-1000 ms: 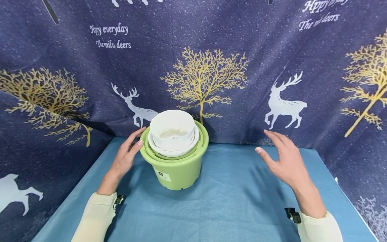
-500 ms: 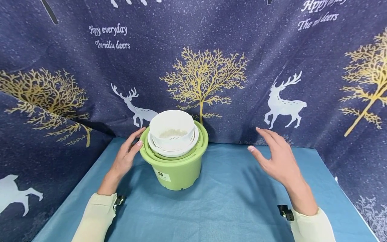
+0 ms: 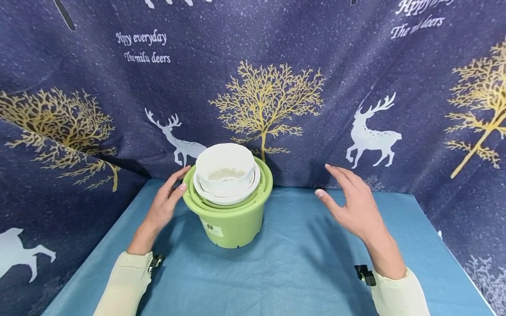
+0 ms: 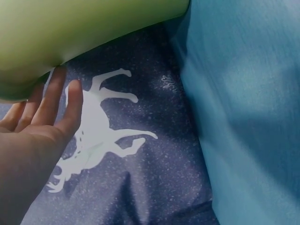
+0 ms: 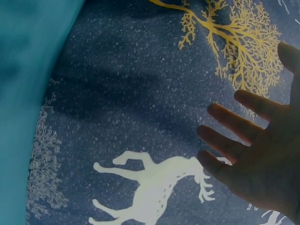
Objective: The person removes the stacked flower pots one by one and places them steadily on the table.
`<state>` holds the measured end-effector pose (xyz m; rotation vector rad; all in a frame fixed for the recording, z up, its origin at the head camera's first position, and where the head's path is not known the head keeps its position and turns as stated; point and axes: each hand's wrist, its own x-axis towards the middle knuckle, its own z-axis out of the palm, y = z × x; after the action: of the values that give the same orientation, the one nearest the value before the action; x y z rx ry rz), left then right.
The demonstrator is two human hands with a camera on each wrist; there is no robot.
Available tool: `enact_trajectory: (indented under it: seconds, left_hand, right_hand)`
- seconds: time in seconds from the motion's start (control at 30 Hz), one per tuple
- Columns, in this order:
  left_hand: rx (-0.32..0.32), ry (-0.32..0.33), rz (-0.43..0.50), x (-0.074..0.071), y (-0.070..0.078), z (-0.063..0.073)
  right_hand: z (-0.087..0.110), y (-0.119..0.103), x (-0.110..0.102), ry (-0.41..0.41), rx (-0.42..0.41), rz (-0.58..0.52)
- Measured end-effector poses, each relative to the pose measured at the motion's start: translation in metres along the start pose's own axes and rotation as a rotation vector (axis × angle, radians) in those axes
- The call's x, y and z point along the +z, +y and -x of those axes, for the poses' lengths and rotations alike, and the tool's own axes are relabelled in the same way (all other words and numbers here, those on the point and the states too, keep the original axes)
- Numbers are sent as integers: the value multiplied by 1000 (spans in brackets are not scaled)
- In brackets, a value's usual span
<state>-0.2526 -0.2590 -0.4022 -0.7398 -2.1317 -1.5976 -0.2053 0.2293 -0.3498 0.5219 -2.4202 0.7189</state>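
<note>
A green flower pot (image 3: 234, 228) with a wide rim stands on the blue table, left of centre in the head view. Nested in it are another green pot, a white pot or rim and, topmost, a white pot (image 3: 225, 175) with small holes in its bottom and something pale and grainy-looking inside. At the rim's left side is my left hand (image 3: 162, 202); its fingers are extended and appear to touch the rim without curling round it. My right hand (image 3: 353, 204) hovers over the right part of the table, its fingers spread and nothing in them.
The blue cloth-covered table (image 3: 253, 285) spreads under both hands. Behind and beside it hangs a dark blue curtain (image 3: 189, 83) printed with deer and golden trees. A pale sticker (image 3: 213, 230) is on the pot's front.
My right hand has drifted left toward the pots, its fingers still spread. The left hand and the pots look the same.
</note>
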Motion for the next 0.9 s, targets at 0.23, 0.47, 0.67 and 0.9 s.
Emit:
enact_trajectory:
  seconds: [0.23, 0.47, 0.67, 0.9]
  left_hand:
    - [-2, -4, -11, 1, 1, 0]
    - [-7, -8, -17, 0, 2, 0]
    - [-10, -16, -46, -1, 2, 1]
    - [-17, -25, -49, -1, 3, 2]
  right_hand:
    - [-3, -5, 5, 15, -27, -6]
    - [-7, -13, 10, 5, -23, -24]
    - [-10, -21, 14, 1, -30, -38]
    - [-13, -30, 18, 6, -53, -58]
